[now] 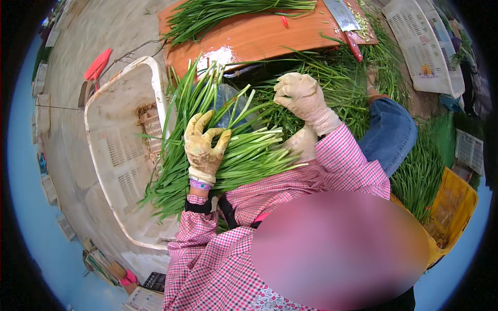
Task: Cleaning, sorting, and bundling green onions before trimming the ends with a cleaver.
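A loose bundle of garlic chives, green with pale stalk ends, lies across my lap. My left hand, in a dirt-stained cream glove, rests over the bundle with fingers and thumb spread. To its right, my right hand, also gloved, is raised with its fingers curled into a pinch. Thin green chive blades run to its fingertips; how many it grips is hidden. Under the stalks between the hands shows a bluish plastic sheet.
A white plastic crate stands at the left. Ahead, an orange board bears more chives and a red-handled cleaver. Loose chives cover the floor at right. A yellow crate and white crates stand farther right.
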`<state>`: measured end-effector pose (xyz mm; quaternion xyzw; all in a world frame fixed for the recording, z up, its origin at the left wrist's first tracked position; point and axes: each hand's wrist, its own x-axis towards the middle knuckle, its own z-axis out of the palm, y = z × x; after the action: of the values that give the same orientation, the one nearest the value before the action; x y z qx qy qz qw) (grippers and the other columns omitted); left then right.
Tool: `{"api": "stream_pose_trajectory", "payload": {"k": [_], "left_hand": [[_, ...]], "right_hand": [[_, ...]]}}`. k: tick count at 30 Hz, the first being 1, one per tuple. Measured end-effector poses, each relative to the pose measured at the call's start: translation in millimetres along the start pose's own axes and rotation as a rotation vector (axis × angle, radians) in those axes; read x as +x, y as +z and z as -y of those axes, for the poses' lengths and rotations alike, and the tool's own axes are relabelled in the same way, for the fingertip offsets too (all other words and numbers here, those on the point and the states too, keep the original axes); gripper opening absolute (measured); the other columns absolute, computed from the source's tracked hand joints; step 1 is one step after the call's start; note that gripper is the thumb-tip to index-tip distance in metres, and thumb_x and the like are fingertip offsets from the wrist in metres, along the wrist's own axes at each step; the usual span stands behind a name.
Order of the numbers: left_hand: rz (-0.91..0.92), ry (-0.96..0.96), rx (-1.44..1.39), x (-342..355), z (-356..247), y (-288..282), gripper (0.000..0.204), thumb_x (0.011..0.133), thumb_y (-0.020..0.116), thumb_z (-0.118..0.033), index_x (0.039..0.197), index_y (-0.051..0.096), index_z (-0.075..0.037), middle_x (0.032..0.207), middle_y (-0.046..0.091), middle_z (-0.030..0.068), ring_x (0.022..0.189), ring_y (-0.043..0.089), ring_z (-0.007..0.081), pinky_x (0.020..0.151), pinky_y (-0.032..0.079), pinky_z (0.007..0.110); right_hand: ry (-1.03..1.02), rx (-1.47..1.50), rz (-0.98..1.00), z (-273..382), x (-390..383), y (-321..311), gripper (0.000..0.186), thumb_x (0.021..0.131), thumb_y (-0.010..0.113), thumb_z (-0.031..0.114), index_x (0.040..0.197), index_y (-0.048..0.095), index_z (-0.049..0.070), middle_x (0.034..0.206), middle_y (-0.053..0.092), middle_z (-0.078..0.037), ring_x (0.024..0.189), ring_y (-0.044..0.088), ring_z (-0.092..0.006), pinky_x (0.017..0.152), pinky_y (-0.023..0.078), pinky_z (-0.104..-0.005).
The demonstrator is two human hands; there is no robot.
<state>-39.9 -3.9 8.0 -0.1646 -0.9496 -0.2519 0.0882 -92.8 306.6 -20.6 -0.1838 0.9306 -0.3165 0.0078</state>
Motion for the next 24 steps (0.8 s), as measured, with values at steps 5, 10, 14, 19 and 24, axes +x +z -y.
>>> {"api": "stream_pose_trajectory", "payload": {"k": [5, 10, 14, 19, 24], "left_hand": [[0.004, 0.020, 0.016, -0.2, 1.4, 0.3, 0.017, 0.077, 0.084, -0.025, 0.082, 0.077, -0.011, 0.130, 0.067, 0.0091, 0.127, 0.054, 0.0350, 0.105, 0.043, 0.047], [-0.018, 0.032, 0.018, -0.2, 0.3, -0.3, 0.016, 0.077, 0.084, -0.024, 0.081, 0.076, -0.011, 0.132, 0.066, 0.0085, 0.126, 0.055, 0.0353, 0.105, 0.044, 0.048], [-0.026, 0.030, 0.006, 2.1, -0.4, 0.9, 0.018, 0.076, 0.084, -0.025, 0.082, 0.076, -0.010, 0.130, 0.067, 0.0095, 0.125, 0.055, 0.0353, 0.104, 0.044, 0.047], [-0.023, 0.022, -0.039, 2.0, 0.3, 0.5, 0.020, 0.077, 0.084, -0.026, 0.083, 0.077, -0.008, 0.129, 0.067, 0.0106, 0.125, 0.055, 0.0355, 0.104, 0.044, 0.047], [-0.034, 0.039, 0.007, 1.2, -0.3, 2.2, 0.019, 0.077, 0.084, -0.025, 0.082, 0.077, -0.009, 0.129, 0.067, 0.0101, 0.125, 0.055, 0.0354, 0.104, 0.044, 0.047]], "right_hand": [[-0.369, 0.283, -0.205, 85.7, 7.9, 4.9, 0.019, 0.086, 0.073, 0.028, 0.078, 0.074, 0.011, 0.100, 0.073, -0.003, 0.107, 0.065, -0.0257, 0.093, 0.052, -0.0406], [-0.335, 1.304, -0.007, 91.9, -17.3, -35.1, 0.024, 0.095, 0.069, 0.029, 0.083, 0.072, 0.008, 0.102, 0.071, -0.007, 0.109, 0.065, -0.0273, 0.099, 0.048, -0.0423], [0.192, 1.110, -0.332, 5.9, -24.6, -48.4, 0.023, 0.093, 0.071, 0.024, 0.109, 0.075, 0.007, 0.123, 0.068, -0.009, 0.116, 0.062, -0.0304, 0.103, 0.046, -0.0440], [0.342, -0.024, -0.088, -29.8, -42.2, -19.0, 0.033, 0.085, 0.077, 0.037, 0.110, 0.080, 0.016, 0.129, 0.068, -0.014, 0.130, 0.056, -0.0351, 0.110, 0.044, -0.0431], [0.073, 0.113, -0.146, -10.7, -30.9, 5.4, 0.023, 0.075, 0.081, 0.036, 0.090, 0.083, 0.020, 0.120, 0.073, -0.006, 0.130, 0.058, -0.0285, 0.109, 0.045, -0.0421]]}}
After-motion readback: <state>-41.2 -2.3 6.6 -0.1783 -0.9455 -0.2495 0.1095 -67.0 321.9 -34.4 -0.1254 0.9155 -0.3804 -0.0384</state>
